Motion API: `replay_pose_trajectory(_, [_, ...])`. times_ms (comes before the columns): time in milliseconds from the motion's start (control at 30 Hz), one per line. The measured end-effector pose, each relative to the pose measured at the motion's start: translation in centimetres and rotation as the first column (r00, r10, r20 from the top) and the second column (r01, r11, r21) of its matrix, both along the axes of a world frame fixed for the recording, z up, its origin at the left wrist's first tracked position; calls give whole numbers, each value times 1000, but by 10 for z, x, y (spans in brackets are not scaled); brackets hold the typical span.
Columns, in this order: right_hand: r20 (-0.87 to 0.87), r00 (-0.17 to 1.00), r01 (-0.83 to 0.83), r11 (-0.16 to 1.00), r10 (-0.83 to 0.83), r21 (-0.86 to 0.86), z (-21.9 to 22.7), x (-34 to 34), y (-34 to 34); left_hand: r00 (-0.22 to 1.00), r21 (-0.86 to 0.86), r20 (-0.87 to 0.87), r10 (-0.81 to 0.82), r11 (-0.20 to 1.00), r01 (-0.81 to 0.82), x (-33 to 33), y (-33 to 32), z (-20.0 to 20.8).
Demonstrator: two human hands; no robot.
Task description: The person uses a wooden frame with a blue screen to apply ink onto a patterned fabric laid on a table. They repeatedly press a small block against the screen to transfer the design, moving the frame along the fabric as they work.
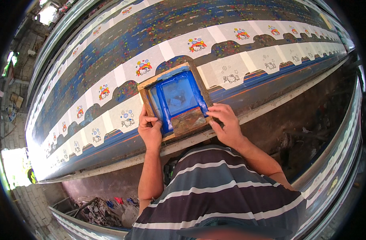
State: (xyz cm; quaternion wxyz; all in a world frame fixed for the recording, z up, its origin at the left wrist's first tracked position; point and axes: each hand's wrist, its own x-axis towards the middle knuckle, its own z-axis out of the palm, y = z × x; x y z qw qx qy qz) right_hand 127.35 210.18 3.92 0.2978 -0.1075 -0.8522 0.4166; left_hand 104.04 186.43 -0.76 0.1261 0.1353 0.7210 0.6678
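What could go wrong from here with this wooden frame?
The wooden frame, with the left hand and right hand at its sides, could slip out of line with the white pieces. Its blue coating, if wet, might smear onto the nearby fingers.

Between the left hand [150, 130] and the right hand [227, 126], the wooden-framed screen [177, 98] blocks passage; a striped shirt [219, 180] crowds the near side. Beyond the frame, a hand could pass above the flat paper sheets [225, 67] on the desk [151, 40]. Space outward of either hand is open.
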Motion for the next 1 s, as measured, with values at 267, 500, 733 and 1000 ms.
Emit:
replay_pose_trajectory(267, [147,964,-264,876,222,403,24,-29,-24,988,43,-154,-9,999,16,-1,4,-13])
replay_pose_trajectory(500, [247,939,-339,774,240,535,32,-63,-22,989,64,-150,-4,998,14,0,5,-13])
replay_pose_trajectory(733, [322,906,-399,806,274,438,44,-66,-11,987,80,-162,-17,996,31,0,6,-14])
replay_pose_trajectory(1000, [214,948,-315,803,237,507,25,-73,-20,971,18,-238,-8,1000,13,1,6,-16])
